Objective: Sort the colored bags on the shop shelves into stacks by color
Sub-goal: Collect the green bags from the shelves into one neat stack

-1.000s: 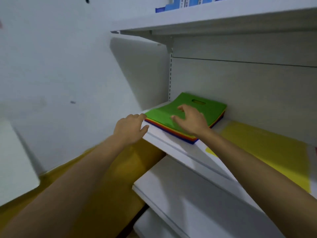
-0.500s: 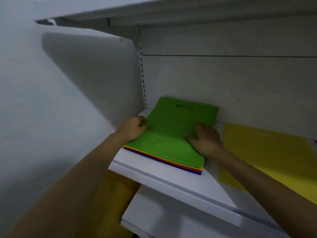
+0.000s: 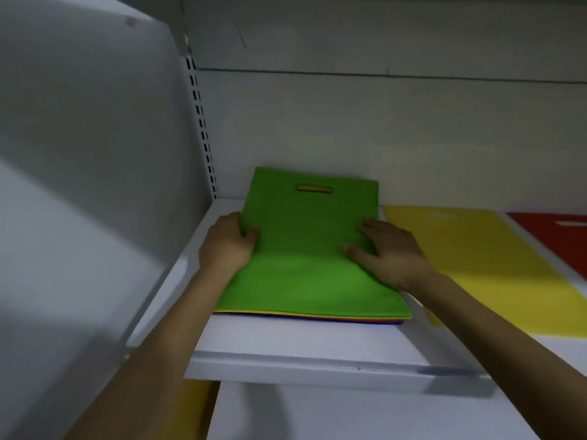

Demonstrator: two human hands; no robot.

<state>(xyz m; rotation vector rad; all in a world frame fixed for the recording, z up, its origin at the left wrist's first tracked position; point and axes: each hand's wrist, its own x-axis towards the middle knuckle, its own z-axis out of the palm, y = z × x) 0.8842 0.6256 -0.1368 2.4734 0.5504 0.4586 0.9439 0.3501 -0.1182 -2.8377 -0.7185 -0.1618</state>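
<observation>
A stack of flat colored bags lies on the white shelf (image 3: 286, 344), with a green bag (image 3: 305, 255) on top and yellow, red and blue edges (image 3: 349, 319) showing beneath it. My left hand (image 3: 227, 246) grips the stack's left edge, thumb on the green bag. My right hand (image 3: 389, 249) rests flat on the green bag's right side, fingers spread. To the right lie a yellow bag (image 3: 482, 265) and, at the frame's edge, a red bag (image 3: 559, 239).
A grey side panel (image 3: 95, 185) closes the shelf on the left, with a slotted upright (image 3: 203, 128) in the back corner. A lower white shelf (image 3: 349, 414) sits below, and something yellow (image 3: 190, 408) shows under the shelf's left end.
The view has moved closer and squared up to the shelf. My left hand went from the shelf's edge to the stack's left side. My right hand shifted to the green bag's right edge.
</observation>
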